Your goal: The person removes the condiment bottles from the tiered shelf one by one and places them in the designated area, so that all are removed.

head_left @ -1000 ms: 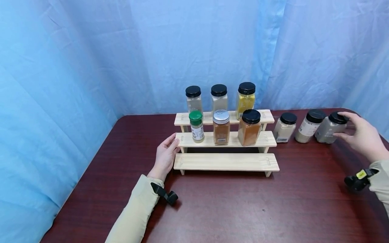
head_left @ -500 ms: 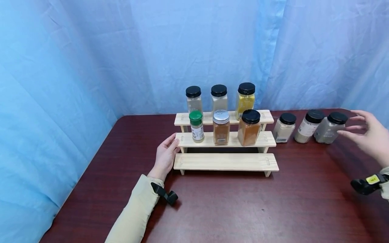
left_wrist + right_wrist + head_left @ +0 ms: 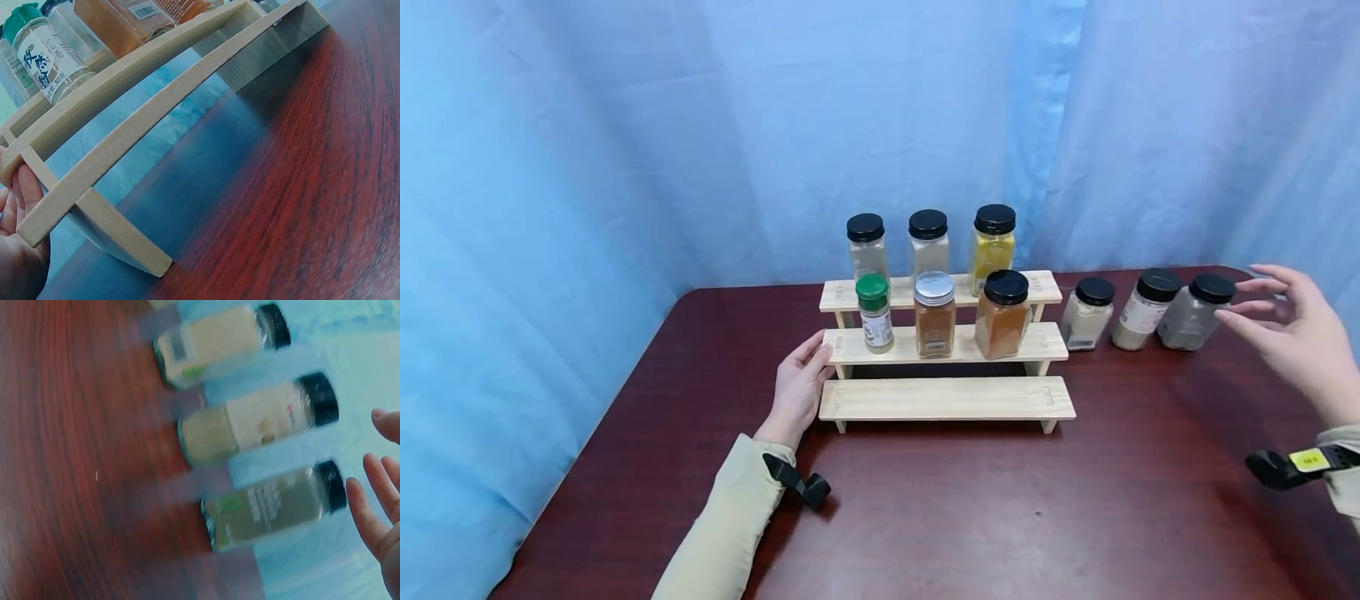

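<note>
blue curtains hang behind a dark red table. a sideways knock from your right hand could topple the grey jar, standing at two o'clock; a tug on the wooden rack at twelve could rock the jars it bears. your right hand hovers just beside that grey jar, spread, grasping nothing; your left hand pinches the rack's nine-o'clock end.

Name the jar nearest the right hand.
The grey-filled jar, rightmost of the three on the table; every other jar stands farther from the right hand.
</note>
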Action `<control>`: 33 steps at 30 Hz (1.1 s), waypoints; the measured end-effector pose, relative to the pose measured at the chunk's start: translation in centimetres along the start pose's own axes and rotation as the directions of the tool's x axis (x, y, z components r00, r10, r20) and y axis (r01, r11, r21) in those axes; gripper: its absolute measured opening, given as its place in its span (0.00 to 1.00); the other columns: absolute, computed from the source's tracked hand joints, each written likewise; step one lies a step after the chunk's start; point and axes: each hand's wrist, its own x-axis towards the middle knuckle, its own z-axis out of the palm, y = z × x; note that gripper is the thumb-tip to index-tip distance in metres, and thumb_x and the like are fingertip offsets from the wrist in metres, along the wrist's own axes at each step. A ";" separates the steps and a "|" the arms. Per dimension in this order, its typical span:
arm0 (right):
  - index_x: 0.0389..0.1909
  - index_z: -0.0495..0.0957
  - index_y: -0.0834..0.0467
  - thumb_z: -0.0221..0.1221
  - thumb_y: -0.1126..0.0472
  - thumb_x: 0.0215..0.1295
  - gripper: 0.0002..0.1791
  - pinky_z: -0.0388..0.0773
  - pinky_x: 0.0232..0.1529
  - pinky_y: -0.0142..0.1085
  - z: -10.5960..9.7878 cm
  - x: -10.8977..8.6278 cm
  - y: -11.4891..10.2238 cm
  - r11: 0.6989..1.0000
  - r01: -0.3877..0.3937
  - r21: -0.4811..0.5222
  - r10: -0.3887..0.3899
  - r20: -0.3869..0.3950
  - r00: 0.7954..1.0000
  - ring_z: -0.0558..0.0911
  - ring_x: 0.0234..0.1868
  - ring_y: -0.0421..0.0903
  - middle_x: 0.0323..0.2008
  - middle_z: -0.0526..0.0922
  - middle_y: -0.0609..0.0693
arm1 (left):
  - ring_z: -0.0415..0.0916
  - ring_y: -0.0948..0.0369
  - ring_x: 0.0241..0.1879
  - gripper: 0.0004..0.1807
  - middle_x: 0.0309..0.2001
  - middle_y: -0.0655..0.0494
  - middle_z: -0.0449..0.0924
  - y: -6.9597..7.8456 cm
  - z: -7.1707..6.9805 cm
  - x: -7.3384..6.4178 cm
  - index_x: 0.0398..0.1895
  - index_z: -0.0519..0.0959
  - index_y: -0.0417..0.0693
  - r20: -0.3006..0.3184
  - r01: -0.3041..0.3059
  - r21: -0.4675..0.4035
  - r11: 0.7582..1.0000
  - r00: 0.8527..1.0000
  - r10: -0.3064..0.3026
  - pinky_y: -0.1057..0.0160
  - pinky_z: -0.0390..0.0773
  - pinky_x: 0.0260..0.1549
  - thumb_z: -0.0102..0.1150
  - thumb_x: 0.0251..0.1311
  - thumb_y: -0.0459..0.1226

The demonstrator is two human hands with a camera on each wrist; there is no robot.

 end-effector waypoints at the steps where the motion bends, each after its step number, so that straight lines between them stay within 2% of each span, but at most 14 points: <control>1: 0.72 0.54 0.48 0.55 0.63 0.67 0.35 0.59 0.31 0.08 0.1 -0.1 -0.4 1.000 0.014 0.016 -0.014 -0.010 1.000 0.64 0.36 0.12 0.41 0.59 0.19 | 0.75 0.72 0.41 0.24 0.63 0.37 0.65 0.0 0.0 0.0 0.67 0.63 0.34 0.004 0.000 -0.002 1.000 1.000 0.000 0.74 0.75 0.36 0.48 0.68 0.30; 5: 0.70 0.58 0.49 0.56 0.68 0.65 0.34 0.61 0.36 0.08 0.5 -0.5 -2.3 0.992 0.089 0.093 -0.084 -0.051 0.995 0.67 0.38 0.15 0.43 0.63 0.21 | 0.75 0.71 0.41 0.24 0.61 0.38 0.67 -0.1 0.0 0.1 0.67 0.63 0.33 0.003 -0.008 -0.006 1.000 1.000 0.008 0.74 0.75 0.36 0.48 0.68 0.30; 9: 0.68 0.61 0.50 0.56 0.74 0.62 0.35 0.63 0.40 0.10 1.0 -0.9 -4.8 0.965 0.170 0.202 -0.153 -0.094 0.984 0.71 0.42 0.20 0.46 0.68 0.25 | 0.76 0.71 0.40 0.24 0.58 0.39 0.70 -0.2 0.0 0.3 0.66 0.63 0.32 -0.001 -0.016 -0.012 1.000 1.000 0.016 0.73 0.75 0.36 0.48 0.68 0.30; 14: 0.68 0.61 0.55 0.55 0.79 0.59 0.36 0.66 0.43 0.13 2.0 -1.7 -7.6 0.922 0.262 0.284 -0.250 -0.080 0.965 0.72 0.45 0.25 0.50 0.70 0.30 | 0.75 0.70 0.43 0.25 0.62 0.36 0.67 -0.1 0.0 0.2 0.67 0.62 0.32 0.007 -0.009 -0.012 1.000 1.000 0.009 0.74 0.75 0.37 0.48 0.68 0.30; 16: 0.67 0.61 0.58 0.54 0.82 0.57 0.36 0.68 0.44 0.14 2.4 -1.9 -8.6 0.891 0.307 0.336 -0.300 -0.072 0.951 0.74 0.45 0.27 0.51 0.72 0.32 | 0.75 0.69 0.44 0.25 0.63 0.35 0.65 -0.1 0.0 0.2 0.67 0.62 0.32 0.008 -0.007 -0.010 1.000 1.000 0.007 0.74 0.74 0.37 0.48 0.68 0.30; 19: 0.66 0.62 0.63 0.52 0.85 0.55 0.36 0.71 0.45 0.16 3.1 -2.0 -9.6 0.770 0.342 0.539 -0.370 -0.061 0.927 0.77 0.46 0.31 0.51 0.75 0.40 | 0.75 0.70 0.43 0.25 0.63 0.36 0.65 -0.2 -0.1 0.2 0.67 0.62 0.32 0.003 -0.003 -0.007 1.000 1.000 0.003 0.74 0.74 0.37 0.48 0.68 0.29; 21: 0.65 0.63 0.65 0.51 0.87 0.54 0.35 0.72 0.46 0.19 3.4 -2.1 -10.1 0.674 0.330 0.661 -0.395 -0.056 0.917 0.78 0.46 0.34 0.50 0.76 0.44 | 0.75 0.70 0.42 0.25 0.63 0.36 0.66 -0.2 -0.1 0.2 0.67 0.62 0.32 -0.002 -0.003 -0.005 1.000 1.000 0.003 0.73 0.74 0.36 0.48 0.68 0.29; 23: 0.64 0.63 0.65 0.50 0.87 0.54 0.35 0.72 0.48 0.20 3.8 -2.2 -10.5 0.600 0.308 0.738 -0.410 -0.046 0.911 0.78 0.47 0.37 0.51 0.76 0.48 | 0.75 0.71 0.41 0.24 0.62 0.37 0.67 -0.2 0.0 0.3 0.67 0.63 0.32 -0.009 -0.002 -0.004 1.000 1.000 0.002 0.73 0.74 0.35 0.48 0.68 0.29; 27: 0.64 0.63 0.65 0.49 0.87 0.54 0.35 0.71 0.49 0.22 4.7 -2.7 -11.5 0.625 0.290 0.725 -0.396 -0.026 0.918 0.76 0.48 0.38 0.52 0.75 0.48 | 0.75 0.72 0.39 0.24 0.58 0.40 0.70 -0.2 0.0 0.3 0.66 0.64 0.33 -0.018 -0.003 -0.006 1.000 1.000 0.003 0.73 0.74 0.35 0.48 0.68 0.29; 33: 0.66 0.62 0.61 0.52 0.86 0.54 0.37 0.69 0.50 0.21 6.0 -2.9 -12.6 0.752 0.285 0.594 -0.369 0.022 0.929 0.73 0.51 0.36 0.54 0.72 0.43 | 0.76 0.72 0.37 0.23 0.48 0.51 0.76 -0.1 0.1 0.3 0.65 0.66 0.33 -0.023 -0.008 -0.019 1.000 1.000 0.008 0.73 0.74 0.34 0.49 0.67 0.28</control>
